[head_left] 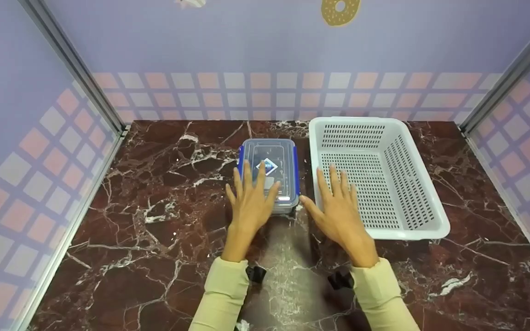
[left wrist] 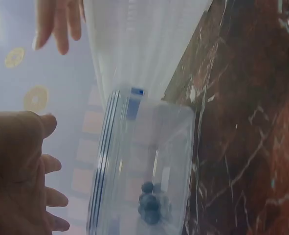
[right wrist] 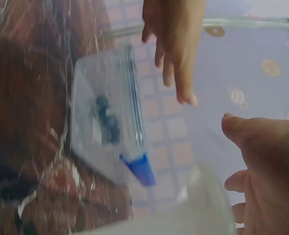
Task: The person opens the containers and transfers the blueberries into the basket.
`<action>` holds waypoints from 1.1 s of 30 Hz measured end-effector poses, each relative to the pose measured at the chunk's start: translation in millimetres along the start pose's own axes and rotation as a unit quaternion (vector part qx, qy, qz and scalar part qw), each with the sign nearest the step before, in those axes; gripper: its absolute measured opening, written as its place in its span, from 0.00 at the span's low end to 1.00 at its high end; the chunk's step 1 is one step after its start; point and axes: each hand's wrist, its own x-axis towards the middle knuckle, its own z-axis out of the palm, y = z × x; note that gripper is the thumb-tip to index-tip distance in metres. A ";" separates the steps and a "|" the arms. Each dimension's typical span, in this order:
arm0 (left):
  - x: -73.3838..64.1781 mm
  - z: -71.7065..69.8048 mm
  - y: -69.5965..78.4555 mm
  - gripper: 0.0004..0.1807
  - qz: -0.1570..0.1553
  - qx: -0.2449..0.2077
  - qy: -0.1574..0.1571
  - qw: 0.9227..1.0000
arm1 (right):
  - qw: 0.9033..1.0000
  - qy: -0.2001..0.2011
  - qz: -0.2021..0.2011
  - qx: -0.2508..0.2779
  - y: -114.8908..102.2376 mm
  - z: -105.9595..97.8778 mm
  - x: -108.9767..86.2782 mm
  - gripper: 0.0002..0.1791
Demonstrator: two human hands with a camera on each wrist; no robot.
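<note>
A clear plastic food container (head_left: pixel 282 158) with a lid and blue side clips stands on the marbled tabletop. Several small dark bluish balls (left wrist: pixel 149 205) lie inside it, seen through its wall in both wrist views; their kind is unclear. Over the near left part of the lid my left hand (head_left: pixel 250 202) is spread with straight fingers, and in the left wrist view a space shows between hand and lid. My right hand (head_left: pixel 341 216), fingers also extended, hovers by the near left rim of a white perforated basket (head_left: pixel 423 193). Neither hand holds anything.
The basket stands just right of the container, a narrow strip of dark red marbled tabletop (head_left: pixel 154 257) between them. A lilac back wall (head_left: pixel 265 50) with pink and white squares closes the far side, and similar panels stand left and right.
</note>
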 end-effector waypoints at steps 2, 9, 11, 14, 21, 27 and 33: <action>1.7 -2.2 -5.1 0.37 -0.008 -0.010 0.002 1.000 | 1.000 0.005 -0.014 0.012 -8.3 1.5 1.2 0.44; 5.3 -6.4 -18.8 0.37 -0.020 -0.030 0.013 0.999 | 0.998 0.023 -0.053 0.022 -32.9 6.7 7.7 0.43; 6.1 -7.1 -21.8 0.37 -0.021 -0.031 0.014 0.999 | 0.998 0.024 -0.060 0.020 -39.1 8.1 9.9 0.42; 7.0 -8.1 -26.3 0.37 -0.026 -0.032 0.012 0.999 | 0.998 0.015 -0.064 0.018 -47.7 11.6 13.1 0.42; 10.4 -10.8 -36.7 0.38 -0.039 -0.042 0.006 0.998 | 0.996 0.016 -0.069 0.044 -60.5 29.7 19.7 0.42; 12.9 -6.8 -45.1 0.35 -0.060 -0.059 0.011 0.996 | 0.996 0.028 -0.055 0.058 -63.9 50.6 24.4 0.42; 14.2 -2.3 -50.0 0.27 -0.070 -0.067 0.046 0.994 | 0.997 0.033 -0.015 0.074 -63.4 65.3 26.9 0.41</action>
